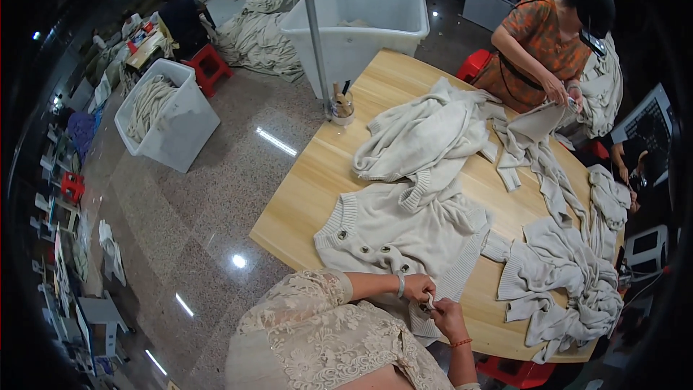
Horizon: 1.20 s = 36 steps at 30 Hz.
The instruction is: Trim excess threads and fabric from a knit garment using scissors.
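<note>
A cream knit cardigan (422, 235) with several dark buttons and ribbed edges lies spread at the near side of the wooden table (292, 206). At its near edge my left hand (419, 287) is closed, pinching a bit of the knit. My right hand (449, 319) is closed just beside it, on the same small fold of fabric. A dark spot shows between the fingertips, too small to make out. More cream knitwear (433, 130) is heaped just beyond the cardigan, touching it. Another crumpled knit pile (559, 274) lies to the right.
Across the table a co-worker (541, 50) holds another cream knit piece (538, 123). A metal pole (315, 36) and a small cup of tools (341, 110) stand at the table's left edge. White bins (180, 126) and red stools (209, 68) stand on the floor.
</note>
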### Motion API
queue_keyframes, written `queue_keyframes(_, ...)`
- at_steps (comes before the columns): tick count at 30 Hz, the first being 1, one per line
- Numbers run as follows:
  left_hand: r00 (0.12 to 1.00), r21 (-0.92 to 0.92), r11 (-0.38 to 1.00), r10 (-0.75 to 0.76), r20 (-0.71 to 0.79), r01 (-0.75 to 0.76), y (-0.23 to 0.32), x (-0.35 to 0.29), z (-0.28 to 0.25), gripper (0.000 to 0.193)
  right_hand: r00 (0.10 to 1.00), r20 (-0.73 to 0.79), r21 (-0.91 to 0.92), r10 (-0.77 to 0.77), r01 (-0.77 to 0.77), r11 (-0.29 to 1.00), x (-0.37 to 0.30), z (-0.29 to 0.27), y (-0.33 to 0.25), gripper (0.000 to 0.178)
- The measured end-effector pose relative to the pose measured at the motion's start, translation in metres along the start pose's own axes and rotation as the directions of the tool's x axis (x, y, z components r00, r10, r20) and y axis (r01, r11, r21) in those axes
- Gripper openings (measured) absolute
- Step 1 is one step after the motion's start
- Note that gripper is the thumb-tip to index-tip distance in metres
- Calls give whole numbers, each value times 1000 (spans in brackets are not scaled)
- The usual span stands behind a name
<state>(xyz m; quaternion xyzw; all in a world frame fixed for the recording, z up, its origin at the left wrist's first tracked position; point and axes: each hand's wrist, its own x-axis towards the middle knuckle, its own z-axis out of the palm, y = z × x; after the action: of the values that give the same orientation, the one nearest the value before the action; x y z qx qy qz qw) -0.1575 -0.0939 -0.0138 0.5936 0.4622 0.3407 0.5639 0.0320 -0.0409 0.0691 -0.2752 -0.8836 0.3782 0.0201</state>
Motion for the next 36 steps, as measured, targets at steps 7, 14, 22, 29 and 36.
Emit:
queue_keyframes(7,998,-284,958,-43,-41,30,16,-8,-8,25,950,269,627,156,-296,721,-4,-16,16,9)
queue_keyframes(14,990,-405,914,-75,-115,22,40,-12,19,23,986,122,810,114,-165,562,-19,-10,27,15)
queue_keyframes(22,931,-394,918,-115,-346,-33,58,-12,55,21,976,143,804,163,-210,556,-40,-8,32,19)
queue_keyframes(29,793,539,832,239,-561,130,41,-87,21,97,998,50,852,-48,-17,523,-45,-60,-46,14)
queue_keyframes(36,823,-32,999,-26,-567,9,51,-69,32,32,986,-117,923,-119,152,354,-86,-112,-65,20)
